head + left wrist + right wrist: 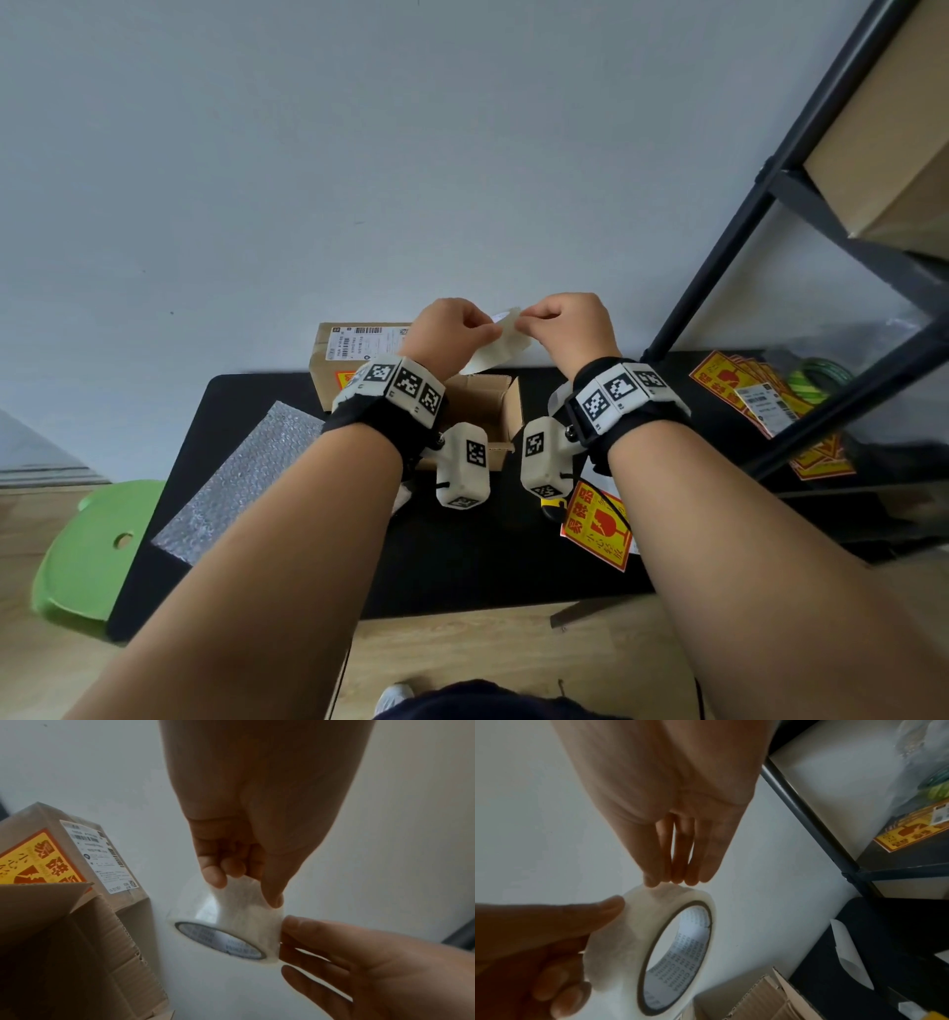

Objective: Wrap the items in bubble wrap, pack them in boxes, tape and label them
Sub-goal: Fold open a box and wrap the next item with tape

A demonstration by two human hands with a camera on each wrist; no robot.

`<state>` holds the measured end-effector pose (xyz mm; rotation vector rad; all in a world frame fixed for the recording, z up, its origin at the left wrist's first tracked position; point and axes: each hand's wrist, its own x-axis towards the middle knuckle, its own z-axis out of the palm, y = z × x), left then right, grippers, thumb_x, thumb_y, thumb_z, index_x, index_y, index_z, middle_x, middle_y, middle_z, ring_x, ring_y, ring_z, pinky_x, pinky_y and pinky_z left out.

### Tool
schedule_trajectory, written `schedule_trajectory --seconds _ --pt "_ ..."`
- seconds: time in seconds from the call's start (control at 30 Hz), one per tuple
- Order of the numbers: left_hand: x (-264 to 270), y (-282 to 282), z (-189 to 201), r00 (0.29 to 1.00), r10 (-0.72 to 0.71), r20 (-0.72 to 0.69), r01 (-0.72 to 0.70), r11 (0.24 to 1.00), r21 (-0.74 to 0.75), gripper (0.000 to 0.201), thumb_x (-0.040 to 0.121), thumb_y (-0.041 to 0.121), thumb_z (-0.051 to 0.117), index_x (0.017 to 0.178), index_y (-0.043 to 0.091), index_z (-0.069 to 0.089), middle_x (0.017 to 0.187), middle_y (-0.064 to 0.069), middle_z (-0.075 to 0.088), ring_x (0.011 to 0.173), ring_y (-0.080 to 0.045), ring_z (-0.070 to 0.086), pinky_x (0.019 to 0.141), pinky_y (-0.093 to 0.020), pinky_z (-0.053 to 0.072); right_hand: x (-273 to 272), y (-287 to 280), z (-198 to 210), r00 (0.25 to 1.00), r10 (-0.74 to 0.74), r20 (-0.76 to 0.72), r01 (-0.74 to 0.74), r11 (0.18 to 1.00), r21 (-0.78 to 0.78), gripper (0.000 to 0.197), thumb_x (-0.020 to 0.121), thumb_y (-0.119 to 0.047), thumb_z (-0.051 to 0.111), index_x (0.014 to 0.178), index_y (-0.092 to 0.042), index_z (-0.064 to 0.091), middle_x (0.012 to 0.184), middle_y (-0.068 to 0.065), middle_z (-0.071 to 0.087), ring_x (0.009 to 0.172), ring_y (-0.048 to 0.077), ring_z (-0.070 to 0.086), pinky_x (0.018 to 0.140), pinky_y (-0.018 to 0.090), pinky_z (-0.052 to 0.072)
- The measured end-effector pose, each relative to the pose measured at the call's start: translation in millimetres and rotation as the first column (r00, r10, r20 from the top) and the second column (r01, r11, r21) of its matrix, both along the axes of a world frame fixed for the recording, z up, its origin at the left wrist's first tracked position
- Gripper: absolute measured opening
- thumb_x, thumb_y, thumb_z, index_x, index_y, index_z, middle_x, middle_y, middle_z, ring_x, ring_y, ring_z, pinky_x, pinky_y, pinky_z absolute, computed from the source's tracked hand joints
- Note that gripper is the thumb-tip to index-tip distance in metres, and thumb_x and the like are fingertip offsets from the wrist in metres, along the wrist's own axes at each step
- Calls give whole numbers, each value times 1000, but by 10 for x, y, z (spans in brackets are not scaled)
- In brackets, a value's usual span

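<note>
Two bare hands are raised above a black table, holding a roll of clear packing tape between them in front of a pale grey wall. From the left wrist camera, the left hand pinches the tape's loose end with thumb and curled fingers at the top of the roll. From the right wrist camera, the right hand has its fingertips bunched together against the roll's top edge, and whether they nip the film or only press on it cannot be told. The roll's grey inner core carries printed lettering.

Directly below the hands, an open brown cardboard box stands on the table with its flaps up. Just behind it, against the wall, sits a closed brown cardboard box bearing a white shipping label and a yellow and red fragile sticker. A sheet of clear bubble wrap lies flat on the table's left part. A loose yellow and red fragile sticker lies on the table under the right wrist. To the right stands a black metal shelf frame, with a pile of fragile stickers beside it. A green plastic stool stands on the floor at the left.
</note>
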<state>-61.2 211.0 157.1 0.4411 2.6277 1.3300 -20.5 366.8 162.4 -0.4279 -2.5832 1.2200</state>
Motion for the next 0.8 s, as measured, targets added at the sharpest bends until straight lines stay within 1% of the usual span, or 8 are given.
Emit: schedule_trajectory --seconds 0.1,0.2,0.27,0.33,0.47,0.6,0.7,0.8 --pt "25 28 12 999 -11 -52 9 999 -46 16 90 32 66 91 16 67 93 2 67 70 -11 55 71 -34 54 -4 -9 19 1000 -21 8 21 997 70 9 85 -20 71 88 -13 78 91 0 74 87 14 66 77 23 49" --pt "42 39 21 996 -26 -91 19 997 -75 13 90 31 65 90 18 65 92 5 64 79 -11 55 65 -23 42 -1 -11 29 999 -30 23 28 994 110 10 85 -18 68 86 -14 77 90 0 74 87 16 67 79 28 52" --pt "55 40 39 993 -29 -118 18 995 -99 12 91 30 64 91 18 65 91 7 62 84 -10 54 67 -22 36 -2 -15 40 998 -50 38 45 991 128 10 84 -18 65 84 -17 76 91 0 74 87 19 67 81 33 55" --pt "59 43 47 991 -33 -133 18 994 -111 11 92 29 63 92 18 65 91 6 62 87 -10 54 69 -22 35 -5 -25 48 997 -60 52 51 987 155 10 83 -17 63 81 -18 73 90 1 73 86 21 66 79 35 55" --pt "69 58 47 991 -35 -126 23 995 -96 14 92 32 63 93 18 65 95 5 64 88 -11 56 71 -24 38 6 -56 51 998 -55 22 51 985 162 10 81 -17 63 85 -12 71 88 2 70 83 21 64 75 33 53" --pt "56 60 59 993 -35 -109 28 997 -71 19 92 33 62 98 15 67 98 4 65 83 -12 56 67 -25 41 23 -61 37 998 -65 -24 67 991 115 7 80 -16 65 83 -11 70 83 1 69 81 22 64 75 35 53" --pt "33 45 53 996 -32 -85 30 999 -32 20 91 31 63 98 13 68 100 0 67 79 -14 56 73 -35 54 33 -69 30 997 -62 -44 65 995 70 3 81 -16 66 81 -13 68 81 -1 67 80 20 63 75 34 53" --pt "22 30 56 997 -31 -75 30 999 -13 20 91 30 63 98 12 68 99 -1 67 77 -16 56 78 -41 57 37 -67 21 997 -51 -58 52 998 22 2 82 -16 67 81 -14 67 77 -6 63 77 15 60 71 28 49"
